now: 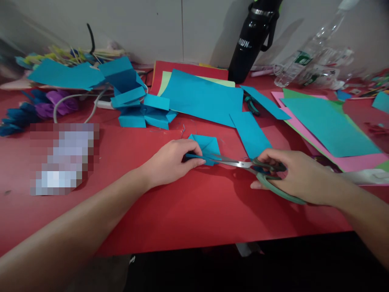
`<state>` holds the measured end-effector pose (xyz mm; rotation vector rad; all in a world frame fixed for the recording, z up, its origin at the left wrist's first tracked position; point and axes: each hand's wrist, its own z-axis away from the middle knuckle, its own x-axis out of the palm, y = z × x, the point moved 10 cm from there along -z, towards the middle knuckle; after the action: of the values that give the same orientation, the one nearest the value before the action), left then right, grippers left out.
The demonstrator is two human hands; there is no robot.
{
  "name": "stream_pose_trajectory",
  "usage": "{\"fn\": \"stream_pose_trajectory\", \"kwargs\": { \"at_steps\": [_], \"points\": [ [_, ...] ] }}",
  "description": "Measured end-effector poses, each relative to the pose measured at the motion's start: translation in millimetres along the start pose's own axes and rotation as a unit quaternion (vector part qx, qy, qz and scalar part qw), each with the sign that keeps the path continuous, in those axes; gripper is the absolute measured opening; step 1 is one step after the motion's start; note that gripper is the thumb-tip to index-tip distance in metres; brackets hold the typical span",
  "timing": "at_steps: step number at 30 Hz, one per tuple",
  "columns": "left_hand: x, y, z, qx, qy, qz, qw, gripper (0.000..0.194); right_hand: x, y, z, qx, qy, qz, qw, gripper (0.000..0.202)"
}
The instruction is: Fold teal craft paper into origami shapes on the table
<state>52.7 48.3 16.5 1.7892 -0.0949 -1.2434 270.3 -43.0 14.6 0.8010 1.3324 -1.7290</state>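
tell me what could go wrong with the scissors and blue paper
The scissors in the right hand point toward the left hand, which pinches the folded blue paper, so a slip might nick a finger. The paper shows creases close to the blades, so a cut could stray across a fold.
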Motion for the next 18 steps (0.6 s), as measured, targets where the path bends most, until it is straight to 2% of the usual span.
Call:
{"fn": "stream_pose_trajectory", "kwargs": {
  "at_steps": [3, 18],
  "points": [
    [0.0, 0.5, -0.4, 0.000, -0.002, -0.003, 1.000, 0.009, 4.8, 3.9, -1.0, 0.019, -0.022, 0.009, 1.000, 0.032],
    [-0.3, 3.2, -0.4, 0.007, -0.001, -0.013, 1.000, 0.011, 10.0, 1.3, -3.7, 0.033, -0.028, -0.005, 0.999, 0.032]
  ]
}}
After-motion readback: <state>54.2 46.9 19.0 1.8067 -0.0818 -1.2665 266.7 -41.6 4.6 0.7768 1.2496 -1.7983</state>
